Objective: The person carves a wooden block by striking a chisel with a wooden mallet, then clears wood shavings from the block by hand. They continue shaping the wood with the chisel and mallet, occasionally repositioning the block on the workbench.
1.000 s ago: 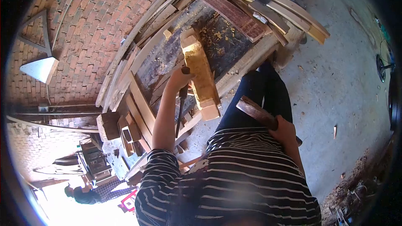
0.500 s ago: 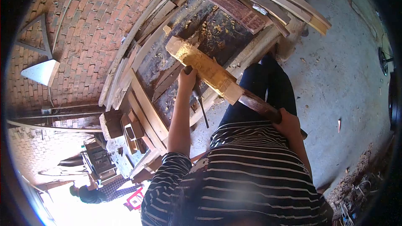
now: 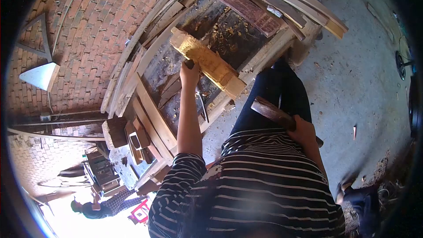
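Note:
A pale yellow, roughly hewn wooden block (image 3: pixel 207 61) lies slantwise over the workbench, its near end towards my legs. Beside its left edge, my left hand (image 3: pixel 189 76) is closed around the dark handle of a chisel-like tool (image 3: pixel 203 106). Its thin metal shaft points back towards me, and its tip shape is too small to make out. My right hand (image 3: pixel 303 131), near my waist, grips a dark, thick wooden club (image 3: pixel 272 112). The club's pale end points at the block, with a gap between them.
Wood shavings (image 3: pixel 227 33) litter the dark workbench (image 3: pixel 161 64). Planks (image 3: pixel 152 110) and a reddish board (image 3: pixel 246 11) lie along its sides. A brick wall (image 3: pixel 101 31) stands at left. Another person (image 3: pixel 99 207) is at lower left; part of someone in dark clothes (image 3: pixel 363 205) shows at lower right.
The block has shifted a little up and left, opening a gap from the club. My left hand has moved slightly left with its tool. A dark-clothed figure has come in at lower right.

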`<state>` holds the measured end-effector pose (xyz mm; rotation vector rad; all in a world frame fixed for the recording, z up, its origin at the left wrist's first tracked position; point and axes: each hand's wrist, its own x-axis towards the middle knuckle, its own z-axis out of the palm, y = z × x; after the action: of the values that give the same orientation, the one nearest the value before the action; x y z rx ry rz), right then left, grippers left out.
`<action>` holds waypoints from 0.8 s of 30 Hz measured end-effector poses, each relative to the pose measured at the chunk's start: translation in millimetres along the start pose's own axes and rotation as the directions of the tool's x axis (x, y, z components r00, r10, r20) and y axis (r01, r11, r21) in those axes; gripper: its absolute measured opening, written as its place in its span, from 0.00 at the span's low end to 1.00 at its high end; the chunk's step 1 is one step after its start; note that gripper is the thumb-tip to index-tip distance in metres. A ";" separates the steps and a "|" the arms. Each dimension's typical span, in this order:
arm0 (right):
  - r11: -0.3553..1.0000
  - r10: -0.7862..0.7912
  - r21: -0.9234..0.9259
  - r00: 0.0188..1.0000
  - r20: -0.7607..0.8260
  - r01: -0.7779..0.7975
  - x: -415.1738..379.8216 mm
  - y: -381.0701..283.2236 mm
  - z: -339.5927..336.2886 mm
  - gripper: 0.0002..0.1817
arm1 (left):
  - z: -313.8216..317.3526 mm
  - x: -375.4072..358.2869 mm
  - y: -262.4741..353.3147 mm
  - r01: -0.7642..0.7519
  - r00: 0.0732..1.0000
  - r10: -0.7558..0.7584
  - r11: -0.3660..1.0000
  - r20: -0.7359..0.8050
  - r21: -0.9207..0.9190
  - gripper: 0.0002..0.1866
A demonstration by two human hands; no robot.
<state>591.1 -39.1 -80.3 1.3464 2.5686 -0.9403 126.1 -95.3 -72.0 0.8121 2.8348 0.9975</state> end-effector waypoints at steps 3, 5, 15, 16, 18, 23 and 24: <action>1.000 0.017 0.005 0.999 0.031 -0.017 1.0 -1.4 -3.6 0.26 | -25.8 -28.6 41.1 -0.123 0.992 0.123 0.991 0.001 -0.054 0.20; 0.999 0.045 0.010 0.998 0.052 -0.046 3.8 -2.6 -5.0 0.26 | -50.3 -53.5 90.7 -0.183 0.982 0.185 0.981 0.035 -0.058 0.15; 0.982 0.163 0.096 0.986 0.016 -0.164 16.1 -25.3 -9.6 0.29 | -42.5 -47.8 117.2 -0.934 0.356 0.912 0.341 -0.206 -0.103 0.09; 0.982 0.164 0.091 0.986 0.012 -0.164 16.0 -26.2 -9.1 0.29 | -37.6 -43.0 114.9 -0.934 0.356 0.910 0.341 -0.212 -0.104 0.09; 0.989 0.099 0.120 0.993 -0.064 -0.091 14.2 -26.8 -6.7 0.29 | -31.2 -36.7 114.5 -0.952 0.289 0.925 0.249 -0.246 -0.179 0.10; 0.987 0.123 0.111 0.991 -0.045 -0.118 12.5 -29.3 -11.4 0.29 | -17.0 -24.0 101.0 -0.965 0.198 0.959 0.154 -0.204 -0.212 0.10; 0.985 0.133 0.119 0.990 -0.051 -0.127 12.7 -31.1 -13.3 0.30 | -17.3 -22.8 98.2 -0.963 0.207 0.956 0.162 -0.207 -0.214 0.10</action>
<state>561.9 -35.7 -59.2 1.5732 2.4654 -1.0554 188.2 -51.6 -3.4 2.6930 1.6926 1.3813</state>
